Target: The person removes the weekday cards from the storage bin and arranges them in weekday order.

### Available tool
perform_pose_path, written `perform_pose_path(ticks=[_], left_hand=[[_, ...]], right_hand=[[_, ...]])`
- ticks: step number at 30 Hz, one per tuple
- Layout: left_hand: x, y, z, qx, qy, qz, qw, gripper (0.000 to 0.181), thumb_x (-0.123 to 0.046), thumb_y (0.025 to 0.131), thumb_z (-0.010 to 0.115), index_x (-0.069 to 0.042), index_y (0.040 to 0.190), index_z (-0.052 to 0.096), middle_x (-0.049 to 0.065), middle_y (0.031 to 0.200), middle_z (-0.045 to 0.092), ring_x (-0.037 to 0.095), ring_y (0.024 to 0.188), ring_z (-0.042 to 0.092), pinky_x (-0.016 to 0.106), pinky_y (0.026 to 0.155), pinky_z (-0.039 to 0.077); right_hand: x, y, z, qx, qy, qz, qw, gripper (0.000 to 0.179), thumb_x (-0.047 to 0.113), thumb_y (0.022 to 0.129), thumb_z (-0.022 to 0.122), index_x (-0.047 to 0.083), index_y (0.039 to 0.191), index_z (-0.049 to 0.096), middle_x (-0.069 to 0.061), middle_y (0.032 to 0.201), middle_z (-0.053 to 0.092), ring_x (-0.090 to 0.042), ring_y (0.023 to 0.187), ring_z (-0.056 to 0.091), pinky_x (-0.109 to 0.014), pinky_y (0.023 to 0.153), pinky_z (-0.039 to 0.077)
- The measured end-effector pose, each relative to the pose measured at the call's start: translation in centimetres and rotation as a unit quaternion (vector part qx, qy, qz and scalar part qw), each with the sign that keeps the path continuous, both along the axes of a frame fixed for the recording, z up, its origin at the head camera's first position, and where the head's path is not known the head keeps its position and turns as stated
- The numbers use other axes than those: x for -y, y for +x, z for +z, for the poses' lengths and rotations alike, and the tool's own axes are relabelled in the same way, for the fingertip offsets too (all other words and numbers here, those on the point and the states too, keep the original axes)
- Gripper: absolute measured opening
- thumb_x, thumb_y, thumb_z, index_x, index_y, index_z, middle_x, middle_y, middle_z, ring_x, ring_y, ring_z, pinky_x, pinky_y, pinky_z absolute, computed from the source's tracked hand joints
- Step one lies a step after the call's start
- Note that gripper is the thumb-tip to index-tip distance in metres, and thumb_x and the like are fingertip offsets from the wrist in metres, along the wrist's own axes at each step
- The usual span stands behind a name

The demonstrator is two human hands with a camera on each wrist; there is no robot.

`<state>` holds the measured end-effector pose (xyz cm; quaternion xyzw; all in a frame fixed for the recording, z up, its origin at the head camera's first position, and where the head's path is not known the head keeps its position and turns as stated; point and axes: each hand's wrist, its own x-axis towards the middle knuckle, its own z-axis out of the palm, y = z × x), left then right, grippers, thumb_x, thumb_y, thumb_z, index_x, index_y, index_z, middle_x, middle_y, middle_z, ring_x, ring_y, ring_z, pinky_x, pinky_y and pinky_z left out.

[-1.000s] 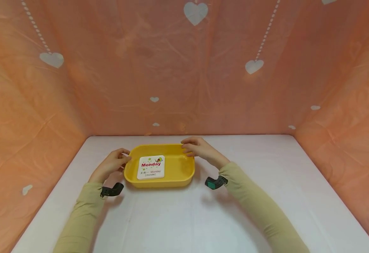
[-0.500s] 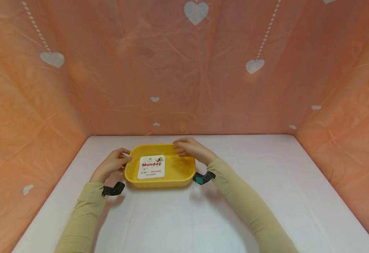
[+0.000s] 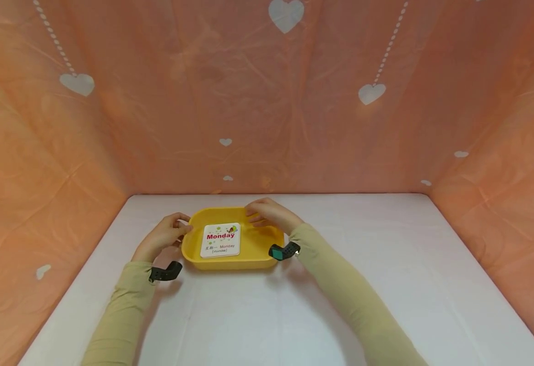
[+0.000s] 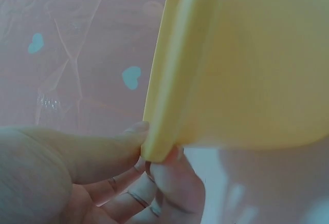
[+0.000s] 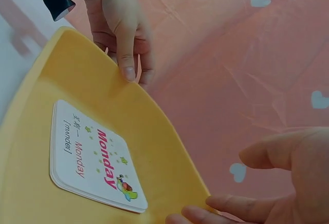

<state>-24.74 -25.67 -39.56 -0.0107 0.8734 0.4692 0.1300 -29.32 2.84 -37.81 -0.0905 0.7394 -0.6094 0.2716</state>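
Orange heart-print curtain behind | white desk | yellow tray on desk, near far edge | left hand pinches tray's left rim | right hand, fingers loosely extended, is at far-right rim | stacked "Monday" flashcards lie in tray's left half

On my head feed both tan sleeves run off the bottom edge, and the smallest print on the "Monday" flashcard stack is too fine to read. I can't count its layers. My left-wrist feed is soft, and the yellow tray leaves it at upper right. At upper middle of my right-wrist feed, the rim hides part of the left hand's fingers; at lower right, the right hand is cut off, and I can't tell whether its fingertips touch the tray.
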Motion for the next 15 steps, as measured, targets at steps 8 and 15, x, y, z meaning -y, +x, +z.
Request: perform_pose_path(ticks=[8,15], left_hand=[[0.0,-0.1,0.0,0.0,0.005,0.001,1.0,0.037,-0.012,0.099,0.051,0.007,0.129,0.041,0.022,0.096,0.057,0.023,0.074,0.057,0.03,0.062,0.053],[-0.1,0.1,0.1,0.004,-0.002,0.005,1.0,0.038,-0.013,0.099,0.051,0.007,0.13,0.041,0.023,0.099,0.057,0.025,0.077,0.057,0.031,0.063,0.053]], right_hand=[[0.9,-0.3,-0.9,0.028,0.025,-0.022,0.9991,0.04,0.021,0.095,0.053,-0.008,0.123,0.055,-0.023,0.12,0.058,-0.036,0.109,0.057,-0.043,0.094,0.046],[1.5,-0.4,-1.9,0.055,0.036,-0.021,0.9976,0.039,0.023,0.092,0.056,-0.009,0.116,0.058,-0.019,0.106,0.06,-0.029,0.093,0.059,-0.039,0.091,0.048]])
